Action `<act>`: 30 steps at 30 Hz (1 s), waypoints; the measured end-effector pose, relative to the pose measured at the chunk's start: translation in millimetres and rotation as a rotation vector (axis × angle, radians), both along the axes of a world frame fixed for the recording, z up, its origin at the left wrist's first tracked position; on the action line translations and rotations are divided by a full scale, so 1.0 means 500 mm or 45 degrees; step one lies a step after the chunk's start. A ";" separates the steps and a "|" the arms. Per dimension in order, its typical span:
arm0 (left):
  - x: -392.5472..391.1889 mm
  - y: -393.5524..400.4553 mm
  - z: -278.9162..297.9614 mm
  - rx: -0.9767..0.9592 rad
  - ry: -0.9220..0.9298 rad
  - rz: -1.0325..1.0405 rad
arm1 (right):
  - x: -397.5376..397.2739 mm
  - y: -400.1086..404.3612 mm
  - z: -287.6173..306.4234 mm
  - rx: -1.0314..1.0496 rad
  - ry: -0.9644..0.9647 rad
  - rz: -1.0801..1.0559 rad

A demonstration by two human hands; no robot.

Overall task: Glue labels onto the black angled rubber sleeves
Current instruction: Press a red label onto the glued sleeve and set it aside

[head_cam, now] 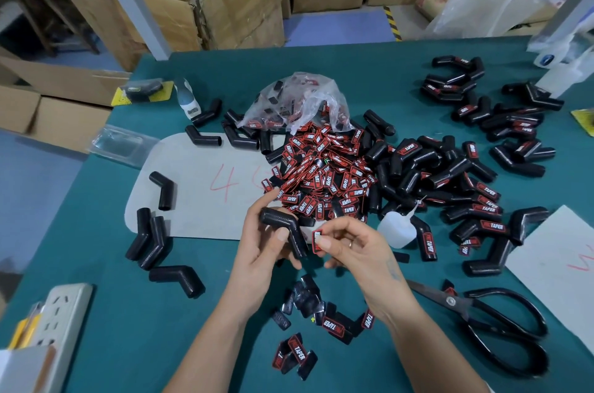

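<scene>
The left hand [262,243] is wrapped around a black angled sleeve [284,230], thumb pressed on its lower leg, holding it above the green table [96,264]. The right hand [350,246] pinches a single red-and-black label [317,241] between thumb and forefinger, just beside the sleeve's lower end — whether label and sleeve touch cannot be told.

Behind the hands lies a heap of labels [324,174] spilling from a clear plastic bag [299,103]. To the right of the heap is a pile of sleeves [450,174], many already bearing labels; more labelled ones lie farther back on the right. Bare sleeves are scattered on the left, some resting on a pale sheet [199,180] marked in red.

A small white glue bottle [397,228] lies on its side just right of the right hand, nozzle pointing up and away. Black scissors [488,322] lie near the right forearm. A few loose labels and backings [308,322] sit between the forearms, and a power strip [61,312] is at the lower left.
</scene>
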State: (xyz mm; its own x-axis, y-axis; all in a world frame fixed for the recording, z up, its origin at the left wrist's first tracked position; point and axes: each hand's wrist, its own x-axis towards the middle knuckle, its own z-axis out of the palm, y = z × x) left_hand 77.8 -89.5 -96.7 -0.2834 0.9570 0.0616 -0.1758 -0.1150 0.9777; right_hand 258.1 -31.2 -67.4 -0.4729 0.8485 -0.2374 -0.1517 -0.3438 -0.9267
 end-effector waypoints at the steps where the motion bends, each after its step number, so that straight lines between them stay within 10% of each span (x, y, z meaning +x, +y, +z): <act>1: 0.001 -0.001 0.000 0.001 -0.002 -0.015 | 0.000 -0.001 0.002 0.008 0.007 0.012; 11: 0.001 0.000 0.007 -0.025 0.019 0.050 | 0.001 -0.005 -0.014 0.119 0.010 -0.048; 21: -0.001 -0.001 0.003 -0.012 0.062 0.039 | 0.000 -0.005 -0.037 1.260 -1.264 -0.066; 30: 0.003 -0.006 0.002 -0.014 0.173 -0.006 | -0.002 -0.007 0.006 0.207 -0.265 -0.119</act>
State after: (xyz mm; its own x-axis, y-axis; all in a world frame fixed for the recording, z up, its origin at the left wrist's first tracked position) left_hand 79.6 -92.6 -95.7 -0.2684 0.9592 0.0886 -0.0423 -0.1036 0.9937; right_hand 257.0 -34.7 -64.2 -0.3460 0.9212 -0.1782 0.0237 -0.1812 -0.9832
